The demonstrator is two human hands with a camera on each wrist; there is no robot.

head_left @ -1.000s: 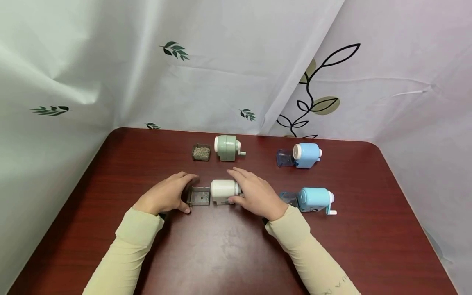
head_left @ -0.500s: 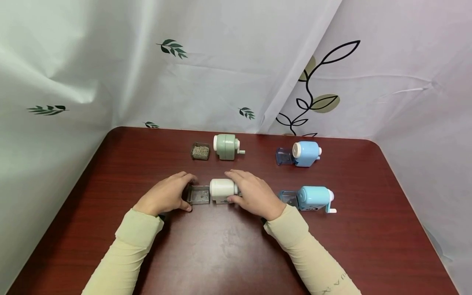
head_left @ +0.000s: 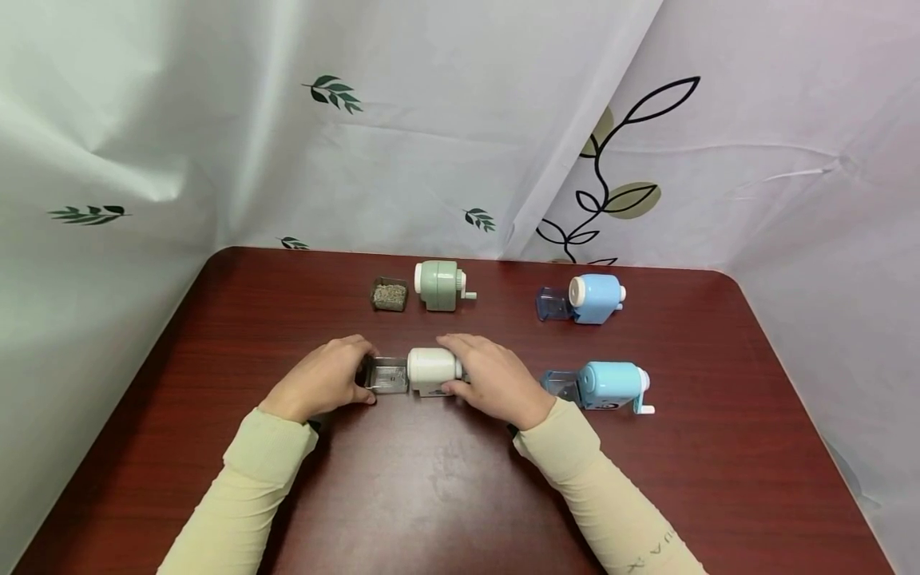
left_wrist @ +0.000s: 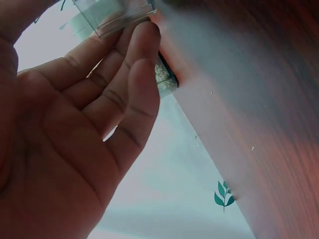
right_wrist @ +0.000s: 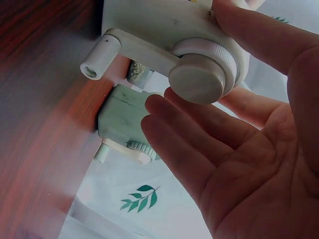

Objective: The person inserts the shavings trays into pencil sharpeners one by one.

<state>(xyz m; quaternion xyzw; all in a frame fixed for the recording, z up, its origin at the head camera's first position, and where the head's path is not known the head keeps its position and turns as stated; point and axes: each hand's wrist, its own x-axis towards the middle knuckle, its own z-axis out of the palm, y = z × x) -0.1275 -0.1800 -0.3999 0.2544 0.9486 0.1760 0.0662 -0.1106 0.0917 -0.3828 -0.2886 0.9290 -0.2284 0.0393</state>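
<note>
A: Starting at left: state of the left hand point(head_left: 323, 378)?

B: Gripping, as I read it: thumb at the near side, fingers at the far side, of the clear drawer point(head_left: 389, 378); thumb tip falls outside the left wrist view, so pressure unconfirmed

A: Position of the drawer from that grip?

B: Directly to its right, between the hand and the cream sharpener point(head_left: 433, 367); drawer and sharpener body lie on one left-right line, the sharpener's long axis. Whether their facing ends touch, cannot tell

A: Nearer hand?

B: Left for the drawer. The right hand point(head_left: 498, 379) holds the sharpener's right end, thumb on the near side, fingers across the far side; the crank handle point(right_wrist: 101, 56) stands clear of those fingers

A: The relation that matters?

B: My judgement: that shared line. The hands face each other along it, one at each end, so squareness of drawer to body is the thing to watch

A: Further right?

B: Turquoise sharpener point(head_left: 611, 383), its own drawer point(head_left: 562, 385) near the right wrist
</note>
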